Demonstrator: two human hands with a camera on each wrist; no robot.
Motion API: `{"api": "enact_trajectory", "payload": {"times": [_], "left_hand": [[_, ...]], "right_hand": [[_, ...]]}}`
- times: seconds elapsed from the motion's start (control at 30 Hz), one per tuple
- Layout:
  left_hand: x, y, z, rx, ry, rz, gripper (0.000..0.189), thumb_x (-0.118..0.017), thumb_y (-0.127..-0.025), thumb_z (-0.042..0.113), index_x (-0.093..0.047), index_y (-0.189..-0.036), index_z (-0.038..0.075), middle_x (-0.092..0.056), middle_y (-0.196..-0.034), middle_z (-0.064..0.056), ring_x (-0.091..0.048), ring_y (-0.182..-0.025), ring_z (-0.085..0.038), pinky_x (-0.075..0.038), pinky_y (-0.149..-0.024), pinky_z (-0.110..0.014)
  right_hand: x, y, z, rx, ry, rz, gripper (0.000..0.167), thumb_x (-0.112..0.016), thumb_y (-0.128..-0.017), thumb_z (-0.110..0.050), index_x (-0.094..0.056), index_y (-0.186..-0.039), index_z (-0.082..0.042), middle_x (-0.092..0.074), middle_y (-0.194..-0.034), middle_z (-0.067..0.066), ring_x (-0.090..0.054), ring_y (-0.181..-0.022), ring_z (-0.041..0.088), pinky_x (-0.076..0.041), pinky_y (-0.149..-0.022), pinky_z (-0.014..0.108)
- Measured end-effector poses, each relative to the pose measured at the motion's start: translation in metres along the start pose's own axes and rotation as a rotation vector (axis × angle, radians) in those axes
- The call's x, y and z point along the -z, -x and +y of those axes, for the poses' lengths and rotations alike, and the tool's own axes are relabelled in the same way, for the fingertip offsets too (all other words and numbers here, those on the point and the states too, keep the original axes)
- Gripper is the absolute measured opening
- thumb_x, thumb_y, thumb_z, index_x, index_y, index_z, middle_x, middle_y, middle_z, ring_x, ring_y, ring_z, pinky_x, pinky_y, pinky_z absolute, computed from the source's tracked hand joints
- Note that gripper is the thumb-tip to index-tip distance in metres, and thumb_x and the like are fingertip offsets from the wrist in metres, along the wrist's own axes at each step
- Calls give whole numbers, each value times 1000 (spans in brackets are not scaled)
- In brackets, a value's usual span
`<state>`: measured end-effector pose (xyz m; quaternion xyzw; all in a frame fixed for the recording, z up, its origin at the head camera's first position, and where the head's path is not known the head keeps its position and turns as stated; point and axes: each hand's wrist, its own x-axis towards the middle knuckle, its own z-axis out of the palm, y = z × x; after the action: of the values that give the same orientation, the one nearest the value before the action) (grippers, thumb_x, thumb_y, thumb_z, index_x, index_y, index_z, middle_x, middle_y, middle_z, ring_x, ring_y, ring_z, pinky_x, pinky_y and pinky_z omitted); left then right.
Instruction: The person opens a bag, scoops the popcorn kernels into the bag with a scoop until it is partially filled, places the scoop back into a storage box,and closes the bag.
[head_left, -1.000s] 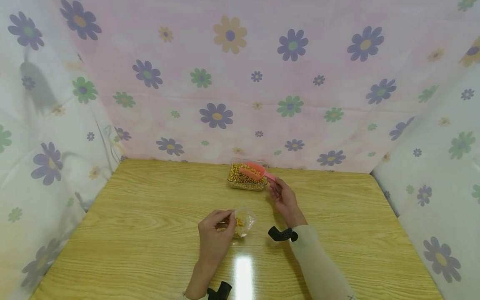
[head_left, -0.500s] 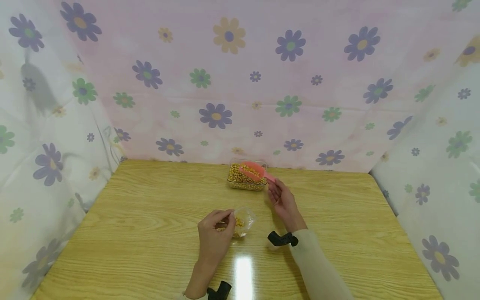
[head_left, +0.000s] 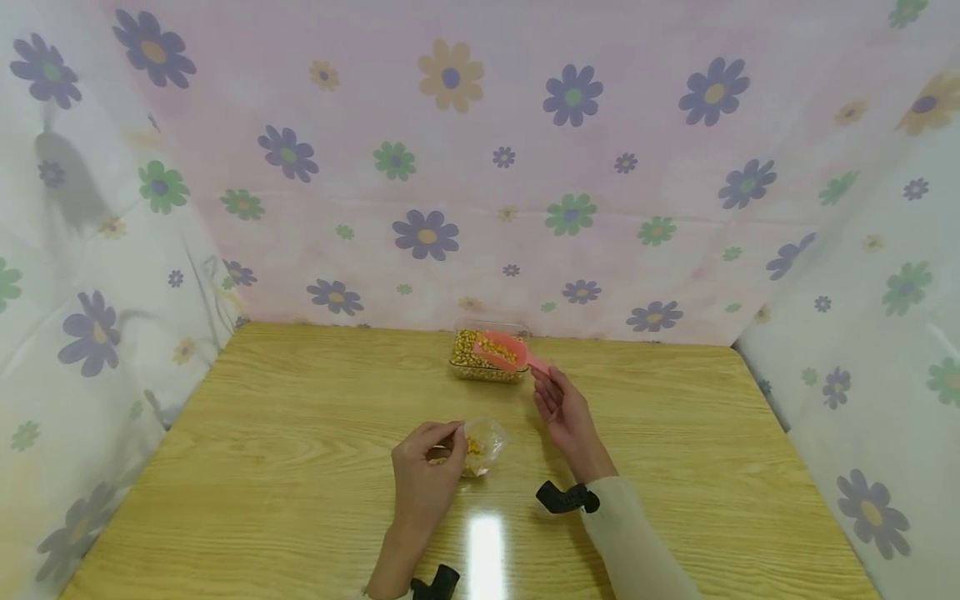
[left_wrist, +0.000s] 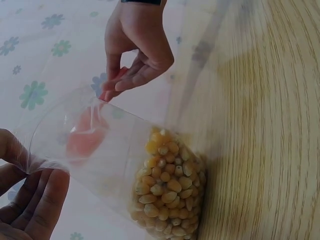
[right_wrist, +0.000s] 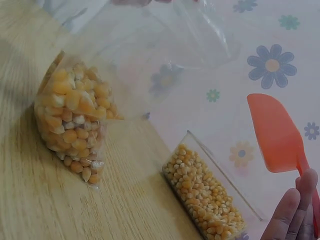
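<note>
My left hand [head_left: 427,475] pinches the upper edge of a clear plastic bag [left_wrist: 112,150] and keeps its mouth open. Corn kernels [left_wrist: 167,185] fill the bag's bottom, which rests on the table. Farther back, my right hand [head_left: 572,421] holds a pink-red scoop [right_wrist: 274,132] by its handle. Kernels lie in the scoop's bowl [head_left: 491,354], which is raised above a clear rectangular container [right_wrist: 225,175]. That container is filled with more corn kernels [right_wrist: 197,190]. Between the bag and the container is a short stretch of table.
The wood-grain table [head_left: 300,400] ends at a flower-printed cloth [head_left: 352,233] close behind the container. More of this cloth hangs along both sides. Black wrist mounts [head_left: 566,497] sit on both forearms. A bright reflection [head_left: 486,550] shows on the near tabletop.
The right hand has drawn the loaded scoop slightly nearer to me. My left hand keeps its pinch on the bag. The head view has shifted a little.
</note>
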<state>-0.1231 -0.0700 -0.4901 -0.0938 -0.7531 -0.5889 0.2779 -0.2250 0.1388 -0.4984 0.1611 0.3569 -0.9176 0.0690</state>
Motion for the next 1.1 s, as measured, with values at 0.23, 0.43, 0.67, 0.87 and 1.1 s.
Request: {"api": "enact_trajectory", "payload": {"times": [0.23, 0.43, 0.67, 0.87, 1.1], "left_hand": [[-2, 1, -3, -30, -1, 13, 13, -72, -88, -6, -81, -94, 1, -71, -81, 1, -66, -68, -8, -59, -59, -21], [-3, 1, -4, -17, 8, 18, 15, -72, -89, -6, -81, -94, 4, -71, -80, 1, -66, -68, -7, -59, -59, -20], [-2, -1, -1, 1, 10, 23, 10, -72, -89, -6, -80, -94, -2, -72, -80, -2, -67, -69, -9, -59, -59, -21], [-2, -3, -1, -9, 15, 25, 9, -71, -90, -5, -80, -92, -2, -73, -80, -2, -68, -69, -11, -59, -58, -21], [-2, -4, -4, 4, 20, 15, 10, -72, -90, -3, -80, -94, 0, -73, -82, -5, -69, -71, -9, -60, -60, -21]], "right_hand": [[4, 13, -5, 0, 27, -18, 32, -48, -109, -25, -73, -92, -15, -78, -86, -2, -70, -71, 4, -59, -71, 17], [7, 22, -8, -10, 45, -56, 35, -46, -110, -25, -74, -92, -15, -78, -86, -2, -70, -72, 3, -58, -71, 17], [3, 31, -10, -22, 25, -93, 37, -44, -111, -25, -76, -95, -14, -78, -87, -2, -70, -71, 3, -58, -71, 17], [3, 44, -10, -17, 32, -147, 33, -48, -110, -25, -74, -95, -15, -78, -86, -2, -69, -70, 3, -58, -69, 16], [7, 60, -7, -30, 82, -184, 35, -45, -111, -26, -75, -95, -16, -78, -86, -5, -68, -70, 0, -57, -71, 15]]}}
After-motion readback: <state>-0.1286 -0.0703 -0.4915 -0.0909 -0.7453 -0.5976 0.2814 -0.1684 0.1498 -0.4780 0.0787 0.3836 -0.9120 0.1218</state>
